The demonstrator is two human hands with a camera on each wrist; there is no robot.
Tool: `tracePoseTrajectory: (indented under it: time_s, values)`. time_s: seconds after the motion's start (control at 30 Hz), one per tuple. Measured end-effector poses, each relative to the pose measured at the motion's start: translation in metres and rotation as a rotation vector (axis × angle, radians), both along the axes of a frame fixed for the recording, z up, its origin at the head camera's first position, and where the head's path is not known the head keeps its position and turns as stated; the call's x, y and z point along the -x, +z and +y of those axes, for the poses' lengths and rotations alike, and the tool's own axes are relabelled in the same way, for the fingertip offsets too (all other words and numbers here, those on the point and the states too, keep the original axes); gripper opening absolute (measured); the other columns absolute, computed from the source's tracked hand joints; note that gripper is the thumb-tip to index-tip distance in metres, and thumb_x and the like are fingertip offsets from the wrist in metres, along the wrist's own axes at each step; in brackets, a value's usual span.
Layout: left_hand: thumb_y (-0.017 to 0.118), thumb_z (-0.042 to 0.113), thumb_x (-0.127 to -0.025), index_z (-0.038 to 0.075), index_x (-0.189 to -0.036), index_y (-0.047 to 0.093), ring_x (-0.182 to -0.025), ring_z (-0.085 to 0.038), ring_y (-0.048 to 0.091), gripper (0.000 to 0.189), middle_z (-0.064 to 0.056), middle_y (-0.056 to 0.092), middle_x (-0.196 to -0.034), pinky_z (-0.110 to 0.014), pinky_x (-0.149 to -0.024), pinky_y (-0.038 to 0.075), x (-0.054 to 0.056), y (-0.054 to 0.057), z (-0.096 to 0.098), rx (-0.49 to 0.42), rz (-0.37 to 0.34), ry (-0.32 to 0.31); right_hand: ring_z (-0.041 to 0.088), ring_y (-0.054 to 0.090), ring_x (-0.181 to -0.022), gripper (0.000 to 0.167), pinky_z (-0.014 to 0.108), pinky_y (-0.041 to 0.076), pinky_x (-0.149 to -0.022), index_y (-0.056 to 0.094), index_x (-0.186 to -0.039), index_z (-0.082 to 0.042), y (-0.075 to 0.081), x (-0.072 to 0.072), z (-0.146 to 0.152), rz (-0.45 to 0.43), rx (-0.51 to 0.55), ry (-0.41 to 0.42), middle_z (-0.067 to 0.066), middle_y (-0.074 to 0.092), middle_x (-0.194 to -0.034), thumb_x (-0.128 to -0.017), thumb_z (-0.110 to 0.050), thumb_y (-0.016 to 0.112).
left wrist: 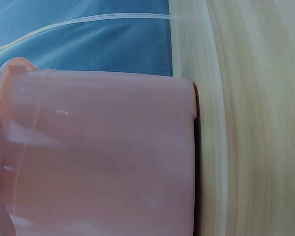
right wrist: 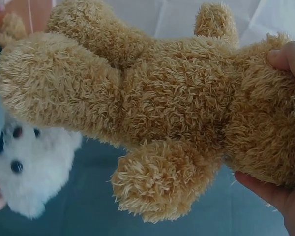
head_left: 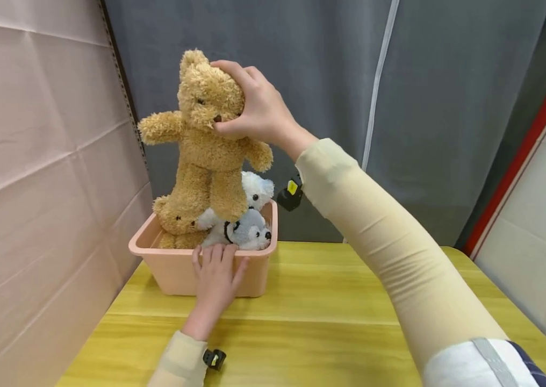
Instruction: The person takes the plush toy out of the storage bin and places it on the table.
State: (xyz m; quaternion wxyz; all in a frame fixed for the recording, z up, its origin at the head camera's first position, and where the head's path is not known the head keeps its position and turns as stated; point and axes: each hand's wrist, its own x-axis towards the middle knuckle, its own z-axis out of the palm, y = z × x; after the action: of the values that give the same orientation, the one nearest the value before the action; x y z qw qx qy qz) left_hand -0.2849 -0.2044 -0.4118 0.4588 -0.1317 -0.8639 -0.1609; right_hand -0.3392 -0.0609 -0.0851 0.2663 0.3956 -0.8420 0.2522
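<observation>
Above the bin point(head_left: 171, 274), head view, our right hand point(head_left: 260, 107) grips the bear point(head_left: 210, 148) by its head; our left hand point(head_left: 217, 277) hooks fingers over the rim. Left wrist: we cannot tell the fingers. Right wrist: fingers clasp the head; seemingly a carry, next wanting steady hold.

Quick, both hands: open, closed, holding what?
Left hand: open, fingers resting on the bin's rim.
Right hand: closed on the raised bear, holding it by the head.

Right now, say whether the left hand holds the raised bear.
No, the right hand grips that bear; the left hand touches the bin.
</observation>
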Motion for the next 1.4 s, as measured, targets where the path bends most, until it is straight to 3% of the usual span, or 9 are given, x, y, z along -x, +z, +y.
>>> tracePoseTrajectory:
  time_s: [0.23, 0.47, 0.73, 0.9, 1.2, 1.4]
  values:
    - [0.039, 0.055, -0.098, 0.01, -0.107, 0.057, -0.1, -0.033, 0.044, 0.049, -0.01, 0.052, -0.1, -0.058, -0.104, 0.014, 0.002, 0.0, 0.0, 0.001, -0.004, -0.012, 0.014, 0.046, -0.115, 0.089, 0.032, 0.042, -0.091, 0.03, -0.149, -0.038, 0.008, 0.004, 0.037, 0.022, -0.006, -0.049, 0.001, 0.043, -0.136, -0.073, -0.043, 0.077]
    - [0.04, 0.055, -0.098, 0.01, -0.108, 0.057, -0.102, -0.033, 0.043, 0.05, -0.011, 0.053, -0.103, -0.058, -0.105, 0.011, 0.001, -0.002, -0.003, -0.018, -0.043, -0.013, 0.016, 0.047, -0.115, 0.087, 0.037, 0.043, -0.091, 0.036, -0.147, -0.034, 0.001, 0.015, 0.08, 0.014, 0.011, -0.056, 0.002, 0.046, -0.133, -0.072, -0.036, 0.08]
    - [0.037, 0.055, -0.098, 0.008, -0.109, 0.058, -0.1, -0.034, 0.044, 0.053, -0.012, 0.054, -0.101, -0.06, -0.105, 0.013, 0.007, 0.0, -0.009, -0.002, -0.031, -0.007, 0.022, 0.047, -0.114, 0.084, 0.044, 0.042, -0.091, 0.04, -0.145, -0.03, -0.01, 0.029, 0.123, -0.018, 0.001, -0.105, 0.006, 0.047, -0.131, -0.071, -0.033, 0.081]
    - [0.041, 0.054, -0.097, 0.007, -0.11, 0.059, -0.101, -0.034, 0.045, 0.051, -0.013, 0.054, -0.101, -0.06, -0.105, 0.012, 0.009, -0.002, -0.013, -0.017, -0.028, -0.015, 0.025, 0.048, -0.11, 0.084, 0.048, 0.043, -0.088, 0.042, -0.144, -0.03, -0.036, 0.042, 0.143, -0.073, -0.011, -0.116, 0.009, 0.047, -0.129, -0.07, -0.031, 0.082]
    - [0.043, 0.052, -0.096, 0.007, -0.109, 0.058, -0.101, -0.035, 0.043, 0.049, -0.013, 0.054, -0.101, -0.06, -0.104, 0.012, 0.006, -0.004, -0.023, -0.015, -0.033, 0.001, 0.028, 0.05, -0.109, 0.085, 0.052, 0.044, -0.086, 0.042, -0.144, -0.028, -0.109, 0.072, 0.158, -0.153, -0.036, -0.123, 0.01, 0.046, -0.131, -0.07, -0.029, 0.083]
    - [0.047, 0.049, -0.095, 0.006, -0.109, 0.058, -0.101, -0.035, 0.043, 0.047, -0.014, 0.053, -0.102, -0.06, -0.104, 0.012, 0.004, -0.002, -0.027, -0.012, -0.016, 0.002, 0.028, 0.049, -0.114, 0.087, 0.051, 0.044, -0.09, 0.041, -0.145, -0.027, -0.146, 0.085, 0.156, -0.184, -0.045, -0.119, 0.009, 0.045, -0.135, -0.069, -0.027, 0.084]
